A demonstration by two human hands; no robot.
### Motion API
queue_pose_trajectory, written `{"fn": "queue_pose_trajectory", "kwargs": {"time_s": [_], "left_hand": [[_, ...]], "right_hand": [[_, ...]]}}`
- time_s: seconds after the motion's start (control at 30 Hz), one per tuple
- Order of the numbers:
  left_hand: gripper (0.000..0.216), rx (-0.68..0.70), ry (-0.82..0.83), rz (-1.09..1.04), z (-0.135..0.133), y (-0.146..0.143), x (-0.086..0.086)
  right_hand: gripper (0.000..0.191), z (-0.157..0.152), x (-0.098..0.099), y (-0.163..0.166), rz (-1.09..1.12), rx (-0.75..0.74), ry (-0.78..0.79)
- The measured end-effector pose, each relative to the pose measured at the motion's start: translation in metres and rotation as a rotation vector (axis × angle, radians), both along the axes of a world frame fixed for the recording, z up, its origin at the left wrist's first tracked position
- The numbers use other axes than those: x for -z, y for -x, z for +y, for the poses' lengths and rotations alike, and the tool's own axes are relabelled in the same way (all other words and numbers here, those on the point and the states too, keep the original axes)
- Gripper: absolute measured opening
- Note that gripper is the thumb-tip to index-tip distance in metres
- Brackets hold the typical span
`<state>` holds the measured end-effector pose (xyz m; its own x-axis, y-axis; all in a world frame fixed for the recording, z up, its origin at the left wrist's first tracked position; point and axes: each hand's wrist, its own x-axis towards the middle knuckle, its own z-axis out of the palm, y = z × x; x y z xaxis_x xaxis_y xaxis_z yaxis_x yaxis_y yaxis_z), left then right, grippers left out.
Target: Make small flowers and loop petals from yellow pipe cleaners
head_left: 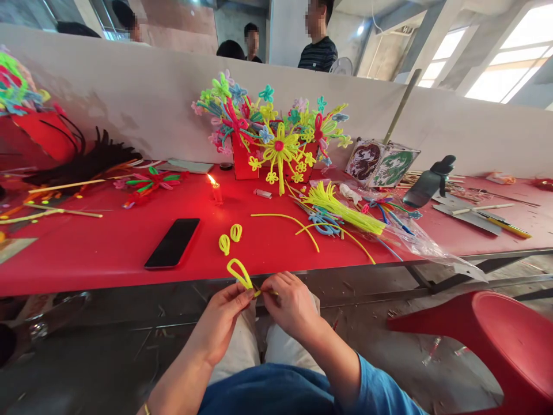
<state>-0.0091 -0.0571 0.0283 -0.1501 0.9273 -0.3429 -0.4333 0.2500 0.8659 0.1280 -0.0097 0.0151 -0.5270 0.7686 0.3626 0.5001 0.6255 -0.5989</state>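
Observation:
Both my hands meet in front of my lap, just below the edge of the red table (pixel 108 248). My left hand (pixel 224 314) pinches the base of a yellow pipe-cleaner loop (pixel 239 272) that sticks up from its fingertips. My right hand (pixel 290 302) is closed on the other end of the same yellow pipe cleaner. Two finished yellow loops (pixel 230 238) lie on the table just beyond my hands. Loose yellow pipe cleaners (pixel 298 222) lie a bit further right.
A black phone (pixel 173 242) lies at left of my hands, with a lit candle (pixel 216 192) behind it. Pipe-cleaner flower bouquets (pixel 276 135) stand at the back. A plastic bag of pipe cleaners (pixel 367 216), a black bottle (pixel 425 183) and a red chair (pixel 496 340) are on the right. People stand behind the partition.

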Motion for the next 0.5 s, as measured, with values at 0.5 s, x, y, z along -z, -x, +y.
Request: {"fn": "queue_pose_trajectory", "kwargs": {"time_s": [0.5], "left_hand": [[0.01, 0.299, 0.14, 0.237, -0.019, -0.004, 0.011]], "right_hand": [[0.015, 0.018, 0.002, -0.01, -0.225, -0.056, -0.162]]}}
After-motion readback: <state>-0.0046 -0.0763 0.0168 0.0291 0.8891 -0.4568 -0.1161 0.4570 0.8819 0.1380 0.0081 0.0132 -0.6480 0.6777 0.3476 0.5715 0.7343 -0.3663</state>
